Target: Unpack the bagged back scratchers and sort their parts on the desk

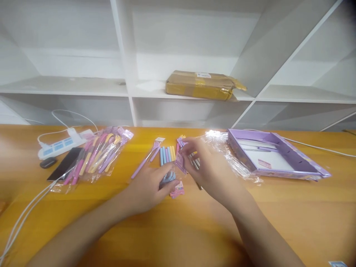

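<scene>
My left hand (146, 185) is closed around some small light-blue pieces (167, 178), perhaps claw-shaped; the fingers partly cover them. My right hand (214, 168) is bent in a pinch beside a purple card (180, 162); what its fingertips hold, if anything, I cannot make out. Blue, purple and yellow handles (168, 154) lie in a row between the hands. Behind the right fingers are small purple and yellow claw heads (181, 140) and metal rods (195, 161). A pink card (177, 190) lies below the left fingertips. A purple back scratcher (145, 160) rests left of the row.
Bagged back scratchers (102, 152) lie at left near a black phone (66, 163), a dark small case (48, 162) and a white power strip (59, 146) with cables. Clear plastic wrap (236, 159) touches a purple open box (289, 172) at right. A taped carton (200, 85) sits on the shelf.
</scene>
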Tool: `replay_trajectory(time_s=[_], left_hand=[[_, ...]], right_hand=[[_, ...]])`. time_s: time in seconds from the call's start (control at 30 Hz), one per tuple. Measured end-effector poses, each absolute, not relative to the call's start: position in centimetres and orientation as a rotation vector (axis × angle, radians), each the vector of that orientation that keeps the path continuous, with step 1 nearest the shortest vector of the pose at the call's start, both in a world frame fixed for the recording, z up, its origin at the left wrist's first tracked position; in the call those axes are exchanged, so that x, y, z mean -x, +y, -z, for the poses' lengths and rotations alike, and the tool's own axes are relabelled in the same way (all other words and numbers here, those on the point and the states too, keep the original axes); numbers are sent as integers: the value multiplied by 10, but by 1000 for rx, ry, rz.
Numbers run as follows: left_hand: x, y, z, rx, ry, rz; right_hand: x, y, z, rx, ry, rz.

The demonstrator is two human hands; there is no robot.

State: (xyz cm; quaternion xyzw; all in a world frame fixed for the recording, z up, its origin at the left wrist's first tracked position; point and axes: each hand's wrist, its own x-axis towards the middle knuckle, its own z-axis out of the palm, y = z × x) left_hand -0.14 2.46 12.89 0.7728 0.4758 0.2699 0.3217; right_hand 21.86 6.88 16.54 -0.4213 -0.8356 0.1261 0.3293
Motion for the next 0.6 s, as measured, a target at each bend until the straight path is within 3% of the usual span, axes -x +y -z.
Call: replay_trajectory(time_s=[0.6], left_hand=[[7,21,-147,-1871,1230,-673]], right_hand=[[-235,80,-167,1013,-2208,-537]])
